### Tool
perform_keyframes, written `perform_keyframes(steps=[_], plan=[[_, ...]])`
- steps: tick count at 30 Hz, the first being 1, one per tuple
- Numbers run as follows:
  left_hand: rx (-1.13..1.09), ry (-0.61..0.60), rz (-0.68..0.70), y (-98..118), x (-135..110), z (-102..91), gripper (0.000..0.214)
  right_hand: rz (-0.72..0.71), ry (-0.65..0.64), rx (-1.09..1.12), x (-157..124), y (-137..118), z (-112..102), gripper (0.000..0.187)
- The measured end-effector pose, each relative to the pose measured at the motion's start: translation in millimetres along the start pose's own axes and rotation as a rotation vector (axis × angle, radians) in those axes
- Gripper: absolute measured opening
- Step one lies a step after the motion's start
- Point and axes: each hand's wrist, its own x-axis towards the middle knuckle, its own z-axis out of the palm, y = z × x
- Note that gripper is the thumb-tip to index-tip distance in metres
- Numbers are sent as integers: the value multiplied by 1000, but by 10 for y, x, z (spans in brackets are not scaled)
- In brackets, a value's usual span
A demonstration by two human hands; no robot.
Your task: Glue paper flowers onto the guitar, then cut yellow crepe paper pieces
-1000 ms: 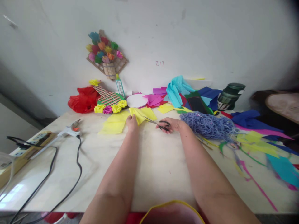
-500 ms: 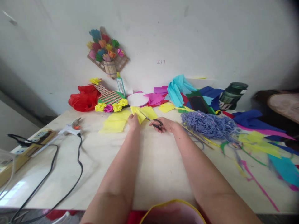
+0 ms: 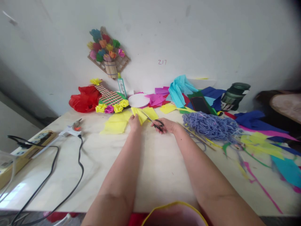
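Observation:
My left hand [image 3: 134,121] is closed on a piece of yellow crepe paper [image 3: 150,113], thumb on top. My right hand [image 3: 166,125] grips black-handled scissors [image 3: 159,125], fingers around the handles. Their blades point up and left and lie across the yellow paper. Whether the blades are cutting into it I cannot tell. More yellow paper [image 3: 114,125] lies flat to the left of my left hand. Just behind it stands a stick-and-paper craft piece [image 3: 110,98] with yellow and pink paper flowers along its base.
A glue gun [image 3: 71,130] and a power strip [image 3: 37,141] with black cords sit at the left. To the right lie a heap of purple-blue yarn [image 3: 210,125], coloured paper scraps and a dark green jar [image 3: 235,97]. A white disc [image 3: 139,100] rests near the wall.
The scissors have tilted very slightly in my right hand. My left hand and the yellow paper stay where they were.

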Motion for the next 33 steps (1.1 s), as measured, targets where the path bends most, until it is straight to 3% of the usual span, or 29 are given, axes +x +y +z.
perform_keyframes(steps=[10,33], plan=[[15,10,27,-65,70,-19,8,12,13,1,4,8,9,40],[34,46,-1,33,-14,-12,9,7,64,-22,26,35,23,34]])
